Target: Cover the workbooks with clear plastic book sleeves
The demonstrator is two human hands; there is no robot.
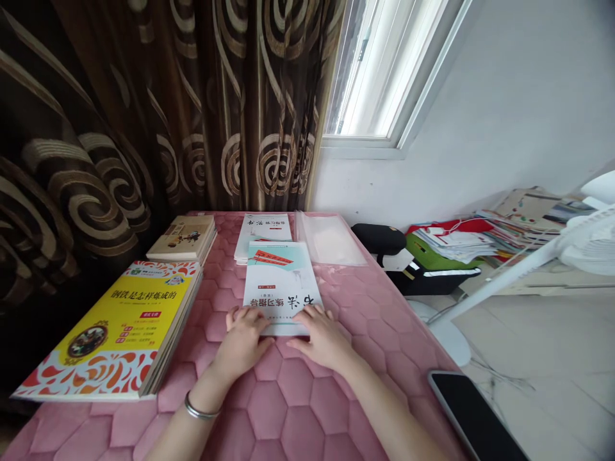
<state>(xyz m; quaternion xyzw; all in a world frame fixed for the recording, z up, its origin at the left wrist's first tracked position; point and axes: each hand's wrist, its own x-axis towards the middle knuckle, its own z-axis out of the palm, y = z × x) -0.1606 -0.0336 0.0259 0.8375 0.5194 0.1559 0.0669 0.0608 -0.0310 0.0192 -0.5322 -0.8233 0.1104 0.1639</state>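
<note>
A white and teal calligraphy workbook (283, 275) lies flat on the pink quilted cover, its printing upside down to me. My left hand (245, 339) holds its near left corner, fingers curled over the cover and thumb along the near edge. At the near right corner, my right hand (324, 336) grips in the same way, its thumb pointing inward. Parts of both near corners are hidden under my fingers. Just beyond lies a small stack of similar workbooks (268, 225), partly covered by the held one. Clear plastic sleeves (331, 240) lie to their right.
On the left are a stack of books with a yellow top cover (139, 314) and a smaller brown stack (182, 237) behind. A phone (473, 410) sits at the right edge. Beyond stand a white fan (509, 262) and piled papers (451, 240). A patterned curtain (230, 102) hangs behind.
</note>
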